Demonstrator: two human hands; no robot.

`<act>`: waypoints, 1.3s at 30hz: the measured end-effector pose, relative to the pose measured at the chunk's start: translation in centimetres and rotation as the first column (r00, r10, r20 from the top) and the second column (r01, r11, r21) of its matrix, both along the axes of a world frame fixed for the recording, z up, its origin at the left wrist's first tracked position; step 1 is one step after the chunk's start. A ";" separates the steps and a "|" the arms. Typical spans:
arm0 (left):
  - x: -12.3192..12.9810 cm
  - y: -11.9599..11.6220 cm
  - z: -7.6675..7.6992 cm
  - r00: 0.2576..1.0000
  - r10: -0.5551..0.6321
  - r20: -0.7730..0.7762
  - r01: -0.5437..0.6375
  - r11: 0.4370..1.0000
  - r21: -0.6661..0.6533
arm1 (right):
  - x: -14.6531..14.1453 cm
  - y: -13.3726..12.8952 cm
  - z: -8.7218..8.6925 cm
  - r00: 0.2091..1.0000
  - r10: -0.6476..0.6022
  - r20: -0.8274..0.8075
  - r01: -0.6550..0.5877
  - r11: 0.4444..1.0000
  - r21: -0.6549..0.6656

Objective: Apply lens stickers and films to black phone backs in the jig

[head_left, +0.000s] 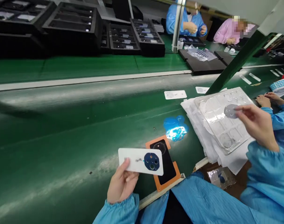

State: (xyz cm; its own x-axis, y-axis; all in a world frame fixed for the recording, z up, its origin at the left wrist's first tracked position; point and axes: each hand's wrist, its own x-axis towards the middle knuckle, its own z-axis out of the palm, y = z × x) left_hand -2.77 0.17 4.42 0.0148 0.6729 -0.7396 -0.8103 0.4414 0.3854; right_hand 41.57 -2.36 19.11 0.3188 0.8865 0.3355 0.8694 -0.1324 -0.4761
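My left hand [122, 183] grips a white phone back panel [130, 155] by its left end, thumb on top. A dark blue round camera area with several rings sits at the panel's right end. Beneath it on the green bench lies an orange-edged fixture [176, 171] with a black inset [166, 168]. My right hand [256, 123] pinches a thin, greyish round disc [230, 111] between thumb and fingertips. The disc is above a clear plastic tray [216, 119] with round and square pockets, which rests on white sheets [195, 130].
Blue film discs [176, 127] lie behind the fixture. White panels [175, 94] lie farther back. A green post [235, 63] slants down near the tray. Black trays [72, 28] stand on the far shelf. Co-workers [188, 21] sit opposite; another person's hands [264, 100] are at right.
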 end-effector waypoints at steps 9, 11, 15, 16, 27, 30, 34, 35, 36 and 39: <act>-1.7 1.5 1.3 0.983 0.131 0.127 -0.144 0.984 0.102 | -18.6 0.2 -14.1 0.560 0.189 -0.807 -0.542 0.820 -0.184; -2.0 1.1 1.1 0.987 0.138 0.084 -0.150 0.975 0.162 | -20.4 1.6 -16.6 0.612 0.131 -0.780 -0.540 0.790 -0.291; -2.3 0.0 0.0 0.983 0.185 -0.020 -0.177 0.962 0.207 | -21.0 2.8 -17.9 0.744 0.128 -0.656 -0.489 0.773 -0.405; -2.3 -0.1 -0.4 0.981 0.186 -0.050 -0.172 0.963 0.206 | -20.8 2.9 -17.8 0.762 0.128 -0.635 -0.479 0.771 -0.419; -2.2 0.4 -0.6 0.971 0.104 -0.213 -0.057 0.975 0.215 | -20.8 2.9 -17.5 0.864 0.306 -0.399 -0.479 0.744 -0.465; -2.2 0.3 -0.6 0.970 0.106 -0.218 -0.059 0.975 0.212 | -20.6 2.6 -17.1 0.917 0.332 -0.221 -0.396 0.824 -0.405; -1.6 0.0 -1.2 0.968 0.096 -0.234 -0.032 0.965 0.261 | -20.3 1.7 -14.9 0.875 0.405 -0.265 -0.463 0.860 -0.213; -1.1 -0.1 -1.3 0.962 0.092 -0.258 -0.016 0.959 0.282 | -20.4 1.5 -14.3 0.856 0.430 -0.288 -0.484 0.862 -0.150; -0.5 -0.2 -1.4 0.953 0.091 -0.288 0.001 0.952 0.306 | -20.7 1.3 -13.7 0.838 0.454 -0.301 -0.498 0.864 -0.082; 1.8 -0.5 -1.4 0.928 0.099 -0.360 0.049 0.924 0.380 | -22.0 1.2 -12.9 0.803 0.550 -0.228 -0.530 0.835 0.148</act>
